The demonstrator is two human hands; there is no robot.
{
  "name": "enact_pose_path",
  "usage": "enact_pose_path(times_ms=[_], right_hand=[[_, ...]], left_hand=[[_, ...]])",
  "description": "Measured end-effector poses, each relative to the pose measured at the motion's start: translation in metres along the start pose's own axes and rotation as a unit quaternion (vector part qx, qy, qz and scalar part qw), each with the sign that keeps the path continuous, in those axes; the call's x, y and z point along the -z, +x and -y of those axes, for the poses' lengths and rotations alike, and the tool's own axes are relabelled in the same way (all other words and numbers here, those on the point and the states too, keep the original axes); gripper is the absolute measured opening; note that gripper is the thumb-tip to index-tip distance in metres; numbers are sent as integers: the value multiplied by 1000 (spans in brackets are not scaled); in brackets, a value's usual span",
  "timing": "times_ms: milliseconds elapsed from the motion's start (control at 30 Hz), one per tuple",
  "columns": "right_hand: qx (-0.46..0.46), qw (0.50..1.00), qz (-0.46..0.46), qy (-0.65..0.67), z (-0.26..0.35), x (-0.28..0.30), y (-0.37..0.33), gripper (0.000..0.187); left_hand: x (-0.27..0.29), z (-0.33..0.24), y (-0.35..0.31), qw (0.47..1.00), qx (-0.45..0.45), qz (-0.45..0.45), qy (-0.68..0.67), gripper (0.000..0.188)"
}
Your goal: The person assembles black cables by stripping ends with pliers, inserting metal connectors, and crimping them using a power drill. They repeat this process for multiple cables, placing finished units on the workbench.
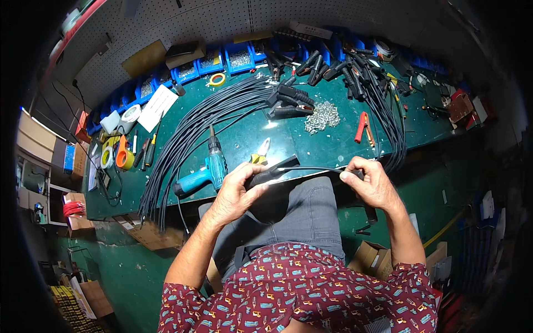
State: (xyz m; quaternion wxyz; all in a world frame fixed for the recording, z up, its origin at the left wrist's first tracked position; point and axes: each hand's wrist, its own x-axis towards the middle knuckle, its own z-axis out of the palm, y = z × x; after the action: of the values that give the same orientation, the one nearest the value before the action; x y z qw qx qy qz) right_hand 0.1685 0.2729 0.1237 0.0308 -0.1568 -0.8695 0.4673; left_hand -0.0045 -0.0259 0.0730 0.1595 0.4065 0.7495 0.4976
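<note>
At the near edge of the bench, my left hand (240,186) is closed round a black cable clamp (273,172) with its tip pointing right. A black cable (316,168) runs from beside this clamp to my right hand (371,183), whose thumb and fingers pinch it. Below the right hand a dark piece hangs down, partly hidden by the fingers. Just beyond my left hand lie yellow-handled pliers (260,152). A teal cordless drill (208,171) rests left of that hand. Red-handled pliers or a red clamp (362,127) lie beyond my right hand.
Long black cables (194,116) sweep across the left of the green bench (252,130); another cable bundle (391,122) lies right. Loose metal screws (323,117) form a pile mid-bench. Blue bins (240,58) line the back. An orange tape roll (125,158) sits left, cardboard boxes (369,258) on the floor.
</note>
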Motion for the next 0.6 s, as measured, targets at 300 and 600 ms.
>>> enact_pose_path(times_ms=[300, 600], right_hand=[[15, 978, 68, -198, 26, 8, 19, 28], [85, 966, 147, -195, 47, -15, 20, 26]], left_hand=[[14, 12, -1, 997, -10, 80, 7, 34], [-19, 1, 1, 982, 30, 183, -30, 31]])
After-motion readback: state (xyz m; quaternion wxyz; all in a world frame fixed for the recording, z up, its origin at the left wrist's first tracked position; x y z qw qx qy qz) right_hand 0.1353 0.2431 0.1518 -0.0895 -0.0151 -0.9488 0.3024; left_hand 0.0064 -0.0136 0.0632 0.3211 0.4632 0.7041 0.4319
